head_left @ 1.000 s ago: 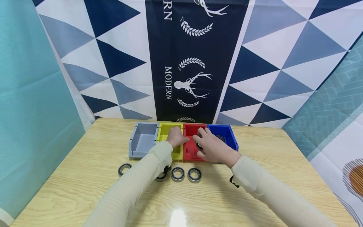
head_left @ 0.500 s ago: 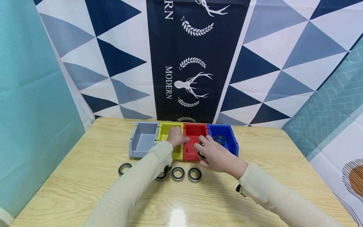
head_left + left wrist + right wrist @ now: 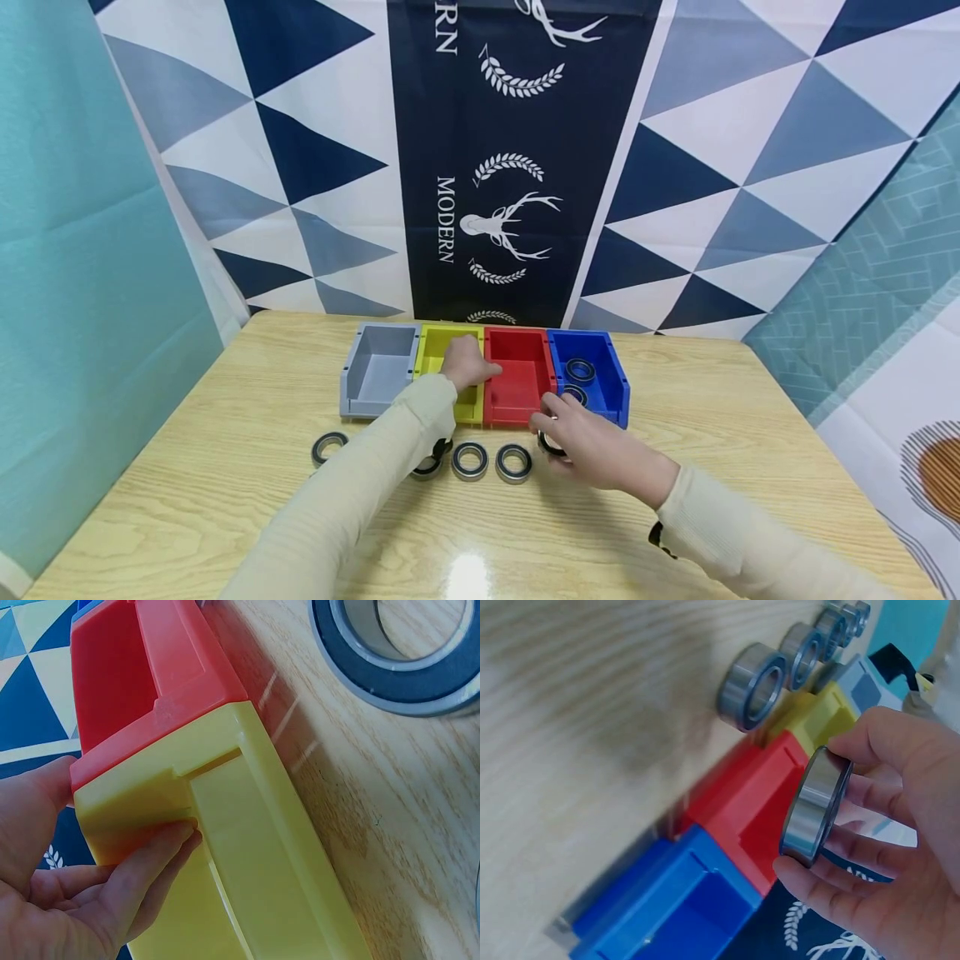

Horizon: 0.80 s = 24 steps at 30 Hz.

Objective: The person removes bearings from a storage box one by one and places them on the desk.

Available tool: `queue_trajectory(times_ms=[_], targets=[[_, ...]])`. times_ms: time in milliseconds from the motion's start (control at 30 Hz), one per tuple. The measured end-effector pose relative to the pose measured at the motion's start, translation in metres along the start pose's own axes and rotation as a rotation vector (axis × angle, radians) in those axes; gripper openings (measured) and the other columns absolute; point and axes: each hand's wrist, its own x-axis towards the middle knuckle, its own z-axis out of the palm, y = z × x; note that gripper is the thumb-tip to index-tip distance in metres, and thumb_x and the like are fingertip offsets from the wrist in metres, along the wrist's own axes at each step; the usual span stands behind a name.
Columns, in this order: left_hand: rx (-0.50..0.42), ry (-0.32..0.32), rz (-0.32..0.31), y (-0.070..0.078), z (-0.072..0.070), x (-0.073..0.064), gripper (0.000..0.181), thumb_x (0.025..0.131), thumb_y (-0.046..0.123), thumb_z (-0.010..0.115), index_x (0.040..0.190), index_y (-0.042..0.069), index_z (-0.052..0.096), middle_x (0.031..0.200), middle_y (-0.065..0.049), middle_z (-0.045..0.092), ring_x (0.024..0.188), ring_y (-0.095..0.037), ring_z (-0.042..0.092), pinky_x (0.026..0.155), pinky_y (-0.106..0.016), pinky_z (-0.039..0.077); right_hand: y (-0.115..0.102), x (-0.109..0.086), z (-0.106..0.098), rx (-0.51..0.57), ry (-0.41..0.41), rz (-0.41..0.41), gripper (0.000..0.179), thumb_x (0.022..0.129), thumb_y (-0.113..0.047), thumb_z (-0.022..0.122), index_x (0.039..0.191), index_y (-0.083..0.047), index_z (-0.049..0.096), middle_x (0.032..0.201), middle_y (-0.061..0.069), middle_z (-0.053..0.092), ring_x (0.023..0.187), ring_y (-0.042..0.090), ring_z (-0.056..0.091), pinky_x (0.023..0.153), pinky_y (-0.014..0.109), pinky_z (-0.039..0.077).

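Note:
My right hand (image 3: 596,443) holds a ball bearing (image 3: 816,806) by its rim, thumb on one side and fingertips on the other. It is in front of the red bin (image 3: 517,396) and the blue bin (image 3: 617,392), above the table. Two more bearings lie in the blue bin, one farther back (image 3: 580,370) and one nearer (image 3: 574,394). With its fingers inside the yellow bin (image 3: 247,817) and its thumb toward the red one, my left hand (image 3: 97,877) grips the wall where the two bins meet.
A grey bin (image 3: 384,377) ends the row at the left. Before the bins, several bearings stand in a line on the wooden table (image 3: 637,533), among them one at centre (image 3: 470,461) and one to its right (image 3: 514,463). My left sleeve partly covers another bearing (image 3: 426,469).
My right hand has drawn back from over the red bin toward the front and slightly right, carrying the bearing. The blue bin's bearings are now uncovered. My left hand stays put.

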Motion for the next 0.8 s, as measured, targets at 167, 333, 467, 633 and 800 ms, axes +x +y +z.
queue_trajectory(times_ms=[167,333,467,633,800], targets=[[0.0,0.002,-0.002,-0.001,-0.001,0.0,0.038,0.08,0.021,0.074,0.056,0.012,0.046,0.048,0.0,0.041,0.042,-0.013,0.041,0.044,-0.021,0.034,0.004,-0.004,0.01,0.022,-0.021,0.005,0.036,0.076,-0.019,0.08,0.107,-0.014,0.063,0.1,0.001,0.057,0.09,0.014,0.053,0.075,0.027,0.054],[-0.003,-0.005,-0.006,-0.001,-0.001,0.0,0.039,0.08,0.021,0.074,0.055,0.012,0.045,0.048,0.0,0.04,0.042,-0.013,0.041,0.044,-0.021,0.034,0.007,-0.006,0.021,0.001,-0.022,-0.019,0.033,0.075,-0.017,0.078,0.104,-0.011,0.062,0.096,0.001,0.055,0.086,0.014,0.051,0.073,0.027,0.053],[-0.003,-0.003,-0.008,-0.001,0.0,0.001,0.037,0.08,0.021,0.074,0.057,0.012,0.046,0.049,0.0,0.04,0.043,-0.014,0.042,0.044,-0.021,0.034,0.008,-0.006,0.029,0.019,-0.044,-0.006,0.028,0.075,-0.016,0.076,0.099,-0.012,0.062,0.094,-0.001,0.053,0.084,0.013,0.048,0.071,0.026,0.05],[-0.006,-0.004,-0.009,-0.002,0.0,0.002,0.035,0.08,0.021,0.074,0.059,0.011,0.047,0.05,-0.001,0.04,0.045,-0.014,0.042,0.045,-0.022,0.034,0.008,-0.005,0.038,0.036,-0.042,0.017,0.026,0.075,-0.018,0.076,0.096,-0.012,0.063,0.091,-0.002,0.051,0.082,0.012,0.047,0.068,0.023,0.048],[0.002,-0.002,-0.011,0.0,0.0,0.001,0.036,0.08,0.021,0.074,0.058,0.011,0.047,0.05,0.0,0.041,0.045,-0.014,0.042,0.045,-0.021,0.034,0.009,-0.004,0.045,0.046,-0.045,0.029,0.029,0.073,-0.022,0.077,0.096,-0.011,0.062,0.091,-0.001,0.05,0.081,0.012,0.047,0.067,0.023,0.047]])
